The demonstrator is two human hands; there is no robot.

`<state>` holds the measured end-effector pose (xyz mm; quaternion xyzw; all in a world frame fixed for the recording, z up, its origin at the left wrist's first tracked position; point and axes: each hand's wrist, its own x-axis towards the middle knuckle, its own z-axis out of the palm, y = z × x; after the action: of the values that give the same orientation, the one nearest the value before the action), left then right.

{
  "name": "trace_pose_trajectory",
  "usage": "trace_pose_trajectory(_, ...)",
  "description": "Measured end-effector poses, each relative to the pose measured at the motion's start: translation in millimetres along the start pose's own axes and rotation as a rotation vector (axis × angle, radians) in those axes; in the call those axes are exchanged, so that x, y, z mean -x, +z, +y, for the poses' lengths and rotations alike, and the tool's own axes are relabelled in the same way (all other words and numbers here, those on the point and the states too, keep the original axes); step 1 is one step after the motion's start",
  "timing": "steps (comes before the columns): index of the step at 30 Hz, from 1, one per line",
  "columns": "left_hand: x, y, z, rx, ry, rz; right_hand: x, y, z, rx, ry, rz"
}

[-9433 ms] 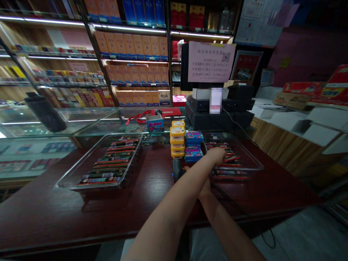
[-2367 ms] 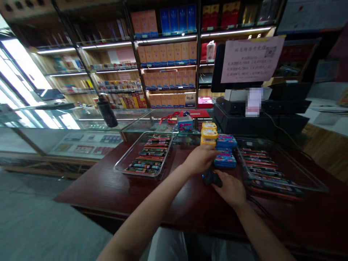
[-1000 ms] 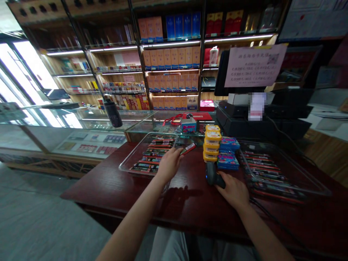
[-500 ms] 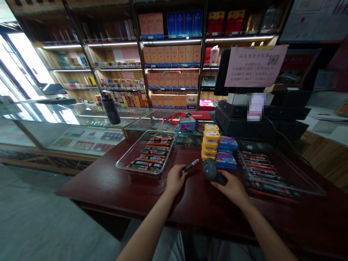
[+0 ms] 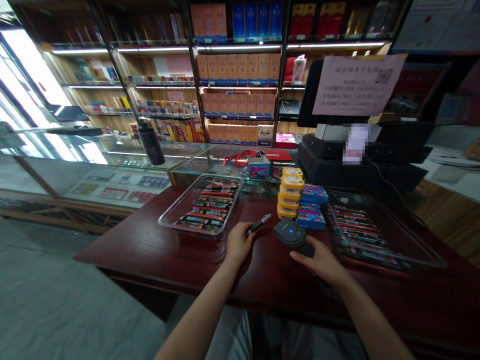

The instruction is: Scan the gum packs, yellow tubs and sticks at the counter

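In the head view, my left hand (image 5: 240, 242) is closed around one end of a slim dark stick with printed wrapping (image 5: 259, 224), held low over the dark red table. My right hand (image 5: 321, 260) grips a black barcode scanner (image 5: 290, 233) by its handle. The scanner's head, with a blue light on top, points left toward the stick. Left of my left hand, a clear plastic tray (image 5: 222, 231) holds several similar sticks. To the right, another clear tray (image 5: 431, 260) stands by several more sticks (image 5: 354, 225).
Yellow tubs (image 5: 289, 197) are stacked beyond the scanner, beside blue printed packs (image 5: 312, 217). An open small box (image 5: 258, 168) sits on the glass counter behind. A black bottle (image 5: 150, 145) stands further left. A monitor with a paper sign (image 5: 356, 87) rises at back right.
The scanner has turned so that its head points more to the left, toward the stick. My left hand keeps its hold on the stick, and the view has shifted slightly.
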<state>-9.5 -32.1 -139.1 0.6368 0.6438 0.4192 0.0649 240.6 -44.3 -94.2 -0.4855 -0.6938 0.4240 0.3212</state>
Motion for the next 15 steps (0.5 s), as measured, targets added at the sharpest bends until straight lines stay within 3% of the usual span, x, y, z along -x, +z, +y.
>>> trace_pose_trajectory(8,-0.2,0.3,0.4,0.002,-0.006,0.010,3.3,2.9,0.8,-0.034,0.042,-0.010)
trace_pose_trajectory(15,0.5,-1.9,3.4,0.001,-0.004,0.013,-4.3,-3.4,2.7,0.272,-0.133,0.088)
